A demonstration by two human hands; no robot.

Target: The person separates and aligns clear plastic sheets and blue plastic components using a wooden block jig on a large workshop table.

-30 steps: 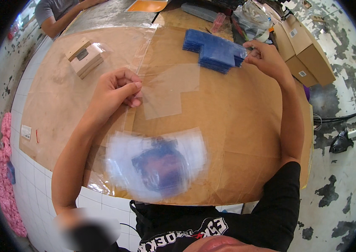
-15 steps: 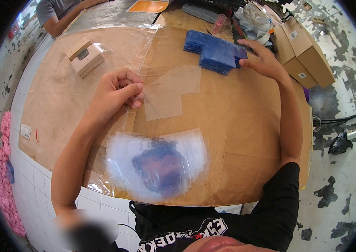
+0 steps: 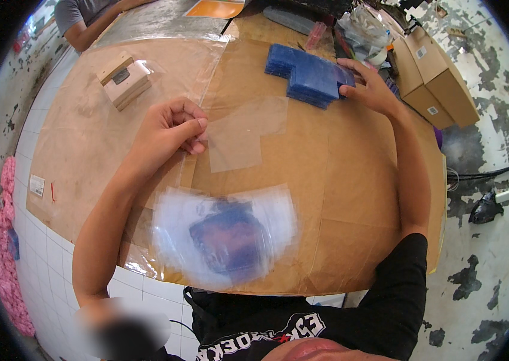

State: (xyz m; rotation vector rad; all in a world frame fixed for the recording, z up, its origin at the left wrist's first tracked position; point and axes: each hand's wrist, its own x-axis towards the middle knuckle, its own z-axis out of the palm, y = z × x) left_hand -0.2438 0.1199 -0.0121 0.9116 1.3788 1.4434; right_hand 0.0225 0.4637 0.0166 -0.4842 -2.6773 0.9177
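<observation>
My left hand point(image 3: 176, 125) is closed in a pinch on the left edge of a clear, T-shaped plastic sheet point(image 3: 236, 144), which lies over the brown table cover. At the far right, my right hand point(image 3: 371, 87) grips the right end of a stack of blue plastic sheets point(image 3: 308, 75), thumb at the near edge and fingers at the far edge. The stack has the same stepped outline. Close to my body lies a fanned pile of clear plastic sheets point(image 3: 278, 222), with a dark blue patch showing in its middle.
A small wooden block point(image 3: 123, 84) with a dark inset stands at the far left on the table point(image 3: 326, 240). Cardboard boxes point(image 3: 429, 78) and plastic bags point(image 3: 365, 30) crowd the far right. Another person's arm point(image 3: 95, 30) rests at the far left edge.
My right hand has drawn in slightly round the end of the blue stack. My left hand keeps its pinch on the clear sheet. The whole view has shifted a little.
</observation>
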